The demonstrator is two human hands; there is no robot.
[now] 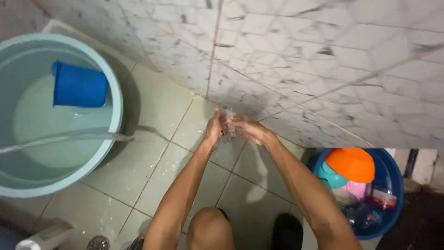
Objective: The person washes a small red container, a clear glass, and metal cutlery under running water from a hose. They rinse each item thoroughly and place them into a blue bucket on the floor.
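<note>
A small clear glass [229, 126] is held between both hands over the tiled floor [152, 153], just in front of the marble-patterned wall [323, 60]. The left hand [213, 129] is wrapped round the glass's left side, fingers closed on it; the right hand [247, 129] is pressed against the other side, fingers curled over the rim area. Exact finger placement can't be made out, since the glass is see-through & partly covered by both hands. Both forearms are stretched fwd from the bottom edge, w/ a bare knee [210, 229] seen between them.

At left, a large pale-teal tub [115, 92] is set on the floor, part-filled w/ water. A blue plastic scoop [78, 85] is seen inside it, lying on its side at the water's surface. A thin stream of water [64, 138] is seen running across the tub from the left edge.

At right, well apart from the hands, a blue basin [393, 185] is placed by the wall. It is packed w/ washing-up: an orange bowl [351, 164] turned upside down on top, a teal cup [330, 177] beside it, a pink item [356, 190] & some clear containers below, too jumbled to tell apart.

At bottom left, a white bottle [44, 236] is seen lying on the floor.
</note>
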